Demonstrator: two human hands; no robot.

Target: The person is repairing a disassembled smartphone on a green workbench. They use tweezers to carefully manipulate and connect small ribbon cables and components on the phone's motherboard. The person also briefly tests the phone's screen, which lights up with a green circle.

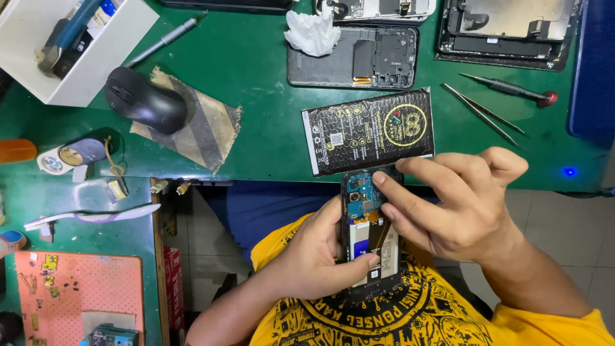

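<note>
Yellow printed shirt [410, 320] is filling the bottom of the view; just above it both hands are working on an opened smartphone [370, 224], back cover off, held over the lap just off the green bench [256, 141] edge. Left hand [314, 259] is gripping the phone from its left side, thumb pressing across the lower board. Right hand [458, 202] is reaching in from the right, index and middle fingers [391, 186] pushing on the blue circuit board [364, 189] near the camera, remaining fingers curled loosely.

Black battery pack [368, 130] is lying on the bench, touching the phone's top edge. Tweezers [483, 114] and a screwdriver [509, 88] are resting well to the right.

Risks, as I judge them: the phone is hanging unsupported over the lap, so a slipping grip could be dropping it; bare fingertips pressing on exposed components could be cracking a connector or bending the orange flex cable [382, 234].
</note>
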